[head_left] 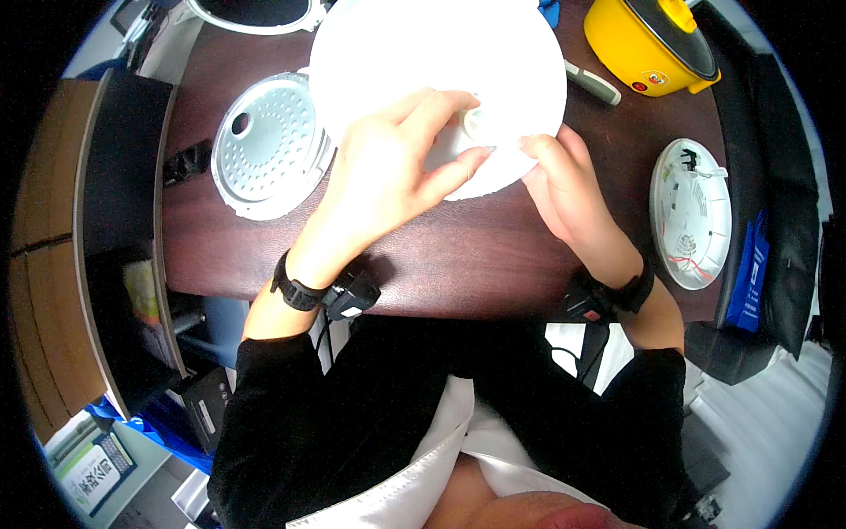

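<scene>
A large round white part [441,53], washed out by glare, stands at the table's far middle. My left hand [388,163] reaches over its near face. Its thumb and index finger close from opposite sides on a small round whitish piece [477,123] at the face's lower middle. My right hand [568,185] pinches the lower right rim of the large part between thumb and curled fingers. Beside my left hand lies a light grey round plate [278,145] with rows of dimples and one dark hole.
On the dark wood-look table [423,264] stands a yellow pot [639,48] with a dark lid. A grey-handled tool [595,84] lies near it. An oval white cover [690,216] with red wires rests at right. A white ring [256,26] sits far left.
</scene>
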Available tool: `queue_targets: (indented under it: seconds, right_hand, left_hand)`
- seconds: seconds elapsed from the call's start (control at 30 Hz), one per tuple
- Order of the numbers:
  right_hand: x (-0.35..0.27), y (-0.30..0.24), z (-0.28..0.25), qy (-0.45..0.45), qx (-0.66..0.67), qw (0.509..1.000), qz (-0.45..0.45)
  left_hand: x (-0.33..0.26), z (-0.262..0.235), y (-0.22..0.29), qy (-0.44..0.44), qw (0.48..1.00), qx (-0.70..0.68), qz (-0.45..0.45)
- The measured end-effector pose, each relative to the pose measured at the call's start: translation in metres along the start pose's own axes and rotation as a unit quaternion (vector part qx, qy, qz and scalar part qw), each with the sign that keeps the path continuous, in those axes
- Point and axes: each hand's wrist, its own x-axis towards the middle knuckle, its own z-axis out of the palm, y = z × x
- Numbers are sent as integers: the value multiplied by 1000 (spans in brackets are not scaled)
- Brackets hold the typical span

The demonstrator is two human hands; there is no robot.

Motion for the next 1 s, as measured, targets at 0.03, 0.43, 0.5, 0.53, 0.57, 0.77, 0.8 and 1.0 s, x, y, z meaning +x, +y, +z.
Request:
queue_targets:
  seconds: [0.03,0.43,0.5,0.53,0.57,0.77,0.8,1.0]
  right_hand:
    - [-1,1,0,-1,-14,1000,-7]
    - [2,12,-8,-1,-245,962,-123]
    - [1,3,-5,-32,-266,958,-104]
    - [1,-1,-4,-46,-277,955,-94]
    - [0,0,-5,-52,-252,962,-88]
    - [4,2,-8,-54,-156,982,-87]
    - [4,-2,-8,-56,-167,981,-85]
    - [3,-5,-11,-26,-177,983,-49]
  left_hand:
    - [0,3,1,7,999,38,9]
    - [8,17,8,31,998,-33,-34]
    - [8,17,5,43,997,-53,-29]
    - [8,16,5,37,997,-55,-33]
    - [8,15,5,31,997,-57,-37]
    - [8,12,7,-8,996,-75,-55]
    - [8,10,7,-18,995,-76,-54]
    - [14,-2,6,-125,989,-72,-6]
